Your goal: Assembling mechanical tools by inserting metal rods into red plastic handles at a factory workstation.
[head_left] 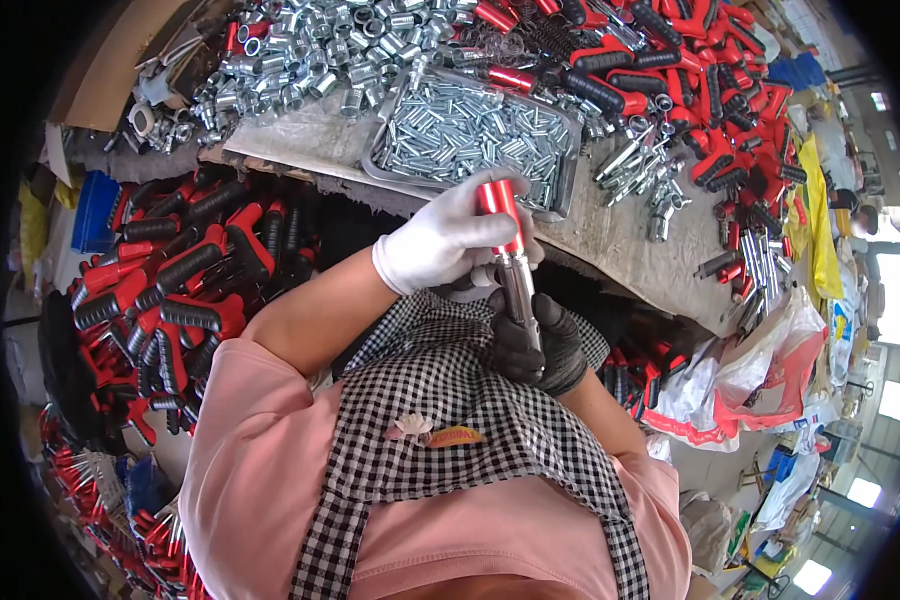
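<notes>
A slim tool part [517, 290], with a shiny silver metal body and a red metal sleeve [500, 205] at its upper end, is held upright before my chest. My left hand [440, 238], in a white glove, has its fingers wrapped round the red sleeve. Below it my right hand [535, 350], in a black and grey glove, closes on the lower silver end. That end is partly covered by the dark fingers. Just beyond my hands a metal tray [375, 155] full of small silver pins [470, 125] rests on the workbench [620, 240].
Silver metal collars [320, 50] are heaped at the back left of the bench. Red and black tool handles [710, 90] pile up at the right, beside loose silver rods [635, 155]. More such handles [185, 290] fill the space left of me. Plastic bags [740, 375] hang at the right.
</notes>
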A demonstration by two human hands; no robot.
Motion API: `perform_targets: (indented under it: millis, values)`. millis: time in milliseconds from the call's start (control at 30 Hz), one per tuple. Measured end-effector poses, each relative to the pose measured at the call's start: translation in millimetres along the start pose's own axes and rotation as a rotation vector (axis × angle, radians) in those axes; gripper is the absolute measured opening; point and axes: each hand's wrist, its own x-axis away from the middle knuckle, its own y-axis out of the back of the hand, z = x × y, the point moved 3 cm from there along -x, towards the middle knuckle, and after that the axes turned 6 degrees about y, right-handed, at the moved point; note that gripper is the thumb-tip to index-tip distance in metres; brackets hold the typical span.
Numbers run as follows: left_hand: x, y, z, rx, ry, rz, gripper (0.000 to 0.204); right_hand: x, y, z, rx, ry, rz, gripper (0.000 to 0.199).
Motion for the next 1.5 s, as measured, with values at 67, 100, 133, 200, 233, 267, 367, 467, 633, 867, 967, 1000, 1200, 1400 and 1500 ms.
perform_targets:
  millis: [67,100,133,200,233,267,367,467,633,867,967,1000,1200,1400,1500]
  values:
    - [1.3,-5.8,-0.4,0.092,0.006,0.033,0.073,-3.3,-1.5,-2.2,-0.038,-0.007,0.031,0.052]
    - [2.1,-7.9,-3.8,-0.005,-0.023,0.011,0.079,-4.1,-3.2,-3.0,-0.082,-0.008,0.067,0.052]
    - [3.8,-10.7,-5.9,-0.100,-0.050,-0.010,0.087,-3.2,-4.5,-4.4,-0.127,-0.009,0.102,0.051]
    - [7.5,-16.7,-9.2,-0.136,-0.041,-0.021,0.091,-0.9,-1.5,-6.1,-0.111,-0.008,0.107,0.051]
    - [8.7,-18.0,-10.4,-0.174,-0.037,-0.033,0.096,-0.6,-0.8,-6.6,-0.092,-0.011,0.116,0.050]
    - [8.5,-18.7,-10.3,-0.173,-0.037,-0.034,0.096,-0.4,-1.1,-7.0,-0.092,-0.011,0.115,0.050]
    - [7.0,-18.7,-9.6,-0.186,-0.020,-0.056,0.097,-1.1,-1.2,-7.8,-0.166,-0.008,0.089,0.052]
    - [9.1,-17.8,-7.7,-0.176,-0.015,-0.049,0.098,-0.5,0.7,-11.0,-0.108,-0.017,0.092,0.053]
    - [12.2,-23.6,-10.2,-0.107,-0.011,0.026,0.095,2.1,4.2,-13.4,-0.142,-0.052,0.099,0.057]
    - [10.8,-23.9,-11.4,-0.101,-0.038,0.083,0.094,4.2,-0.2,-15.0,-0.116,-0.070,0.069,0.058]
    - [6.8,-20.7,-11.3,-0.153,-0.008,0.084,0.093,5.6,2.8,-14.8,-0.150,-0.078,0.052,0.056]
    - [4.8,-17.6,-9.3,-0.216,-0.029,0.086,0.092,5.1,3.2,-14.8,-0.152,-0.072,0.073,0.056]
    - [6.1,-14.3,-4.4,-0.286,0.053,0.092,0.087,4.6,-3.6,-14.4,-0.085,-0.080,0.094,0.055]
    - [5.9,-14.7,-3.8,-0.252,0.069,0.111,0.087,4.4,0.7,-18.7,-0.162,-0.085,0.093,0.054]
    - [9.1,-11.0,-0.2,-0.294,0.068,0.085,0.091,7.2,5.6,-22.1,-0.148,-0.088,0.084,0.053]
